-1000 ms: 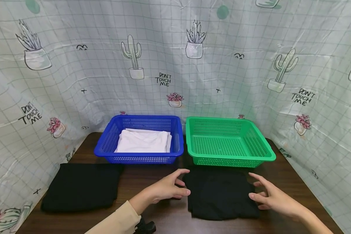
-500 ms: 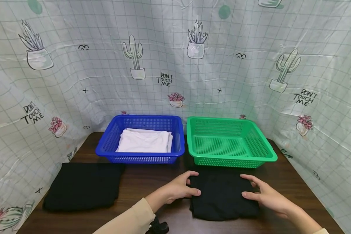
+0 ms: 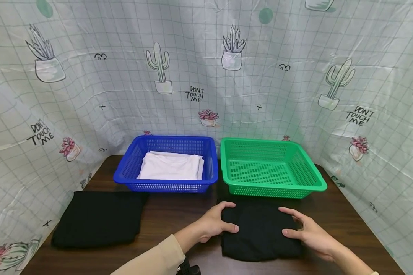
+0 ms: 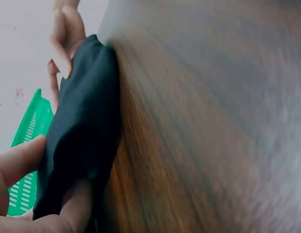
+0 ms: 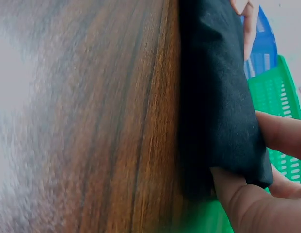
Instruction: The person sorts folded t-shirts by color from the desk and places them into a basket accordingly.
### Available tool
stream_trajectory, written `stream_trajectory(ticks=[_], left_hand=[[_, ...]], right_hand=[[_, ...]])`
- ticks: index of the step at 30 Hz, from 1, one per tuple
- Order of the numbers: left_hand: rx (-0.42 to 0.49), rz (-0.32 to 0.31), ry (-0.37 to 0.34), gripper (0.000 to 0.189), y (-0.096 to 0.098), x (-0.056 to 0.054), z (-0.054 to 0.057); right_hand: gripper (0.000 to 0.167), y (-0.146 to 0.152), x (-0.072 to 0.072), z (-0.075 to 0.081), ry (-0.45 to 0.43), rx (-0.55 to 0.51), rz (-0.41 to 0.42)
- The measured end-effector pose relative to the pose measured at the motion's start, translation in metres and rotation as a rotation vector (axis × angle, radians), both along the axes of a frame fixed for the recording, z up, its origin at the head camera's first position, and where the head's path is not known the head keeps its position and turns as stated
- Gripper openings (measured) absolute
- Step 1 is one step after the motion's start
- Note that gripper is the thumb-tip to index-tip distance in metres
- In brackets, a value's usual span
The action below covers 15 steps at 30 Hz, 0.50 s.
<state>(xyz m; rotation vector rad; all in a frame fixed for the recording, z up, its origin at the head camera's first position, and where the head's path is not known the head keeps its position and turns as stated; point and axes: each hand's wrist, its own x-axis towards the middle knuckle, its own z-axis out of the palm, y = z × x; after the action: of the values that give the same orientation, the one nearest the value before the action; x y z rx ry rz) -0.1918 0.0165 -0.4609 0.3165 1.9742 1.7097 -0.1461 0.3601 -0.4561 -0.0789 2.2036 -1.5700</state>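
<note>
A folded black garment (image 3: 259, 233) lies on the table in front of the green basket (image 3: 275, 187). My left hand (image 3: 215, 221) grips its left side, thumb on top and the other fingers around the edge. On the opposite side, my right hand (image 3: 308, 229) holds the garment the same way. In the left wrist view a fingertip (image 4: 77, 204) presses into the black fabric (image 4: 87, 111). From the right wrist a finger (image 5: 230, 187) tucks into the fold of the dark cloth (image 5: 223, 111). Some fingertips are hidden by the fabric.
A blue basket (image 3: 165, 187) with a folded white garment (image 3: 170, 166) stands left of the green one. Another folded black garment (image 3: 99, 219) lies at the table's left. A patterned curtain (image 3: 206, 76) encloses the dark wooden table (image 3: 179, 208).
Both hands have closed in from either side onto the black garment and now grip its edges. The garment has shifted slightly and its sides are drawn in. The baskets stay put.
</note>
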Motion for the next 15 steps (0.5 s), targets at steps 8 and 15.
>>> stream_trajectory(ticks=[8, 15], left_hand=[[0.117, -0.035, -0.017, 0.073, -0.006, 0.012, 0.012], [0.243, -0.080, 0.018, 0.073, -0.013, 0.019, 0.051]], right_hand=[[0.075, -0.004, 0.013, 0.014, 0.063, -0.045, 0.045], [0.073, -0.004, 0.020, 0.057, 0.144, -0.063, 0.009]])
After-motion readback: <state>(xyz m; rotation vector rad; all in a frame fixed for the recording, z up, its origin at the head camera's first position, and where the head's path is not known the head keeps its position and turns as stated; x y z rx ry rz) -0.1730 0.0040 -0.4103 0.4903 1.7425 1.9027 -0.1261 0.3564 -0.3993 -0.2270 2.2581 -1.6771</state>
